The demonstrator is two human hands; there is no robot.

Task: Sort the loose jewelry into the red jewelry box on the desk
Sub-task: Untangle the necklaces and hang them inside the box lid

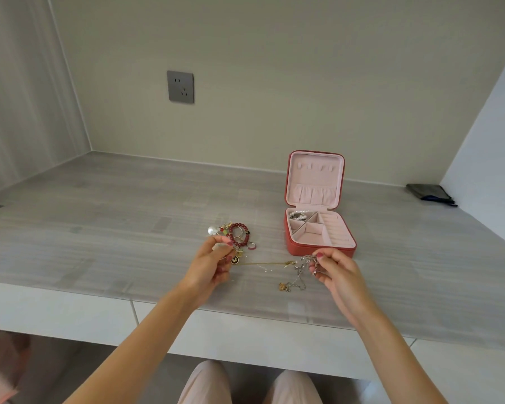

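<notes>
The red jewelry box [318, 248] stands open on the desk, its pink-lined lid upright. A pearl piece [298, 214] lies in its back-left compartment. To the left lies a heap of loose jewelry [237, 233] with a dark red bead bracelet, a big pearl and a small ring. My left hand [212, 265] pinches one end of a thin gold chain [263, 263] beside a black round pendant. My right hand [337, 271] grips tangled silver chains [302, 268] at the other end, just in front of the box. A gold charm [283, 286] hangs down to the desk.
A grey wood-grain desk [114, 228] runs to walls behind and on both sides. A dark pouch [430, 193] lies at the back right corner. A wall socket [180, 86] sits above the desk. My knees show below the desk's front edge.
</notes>
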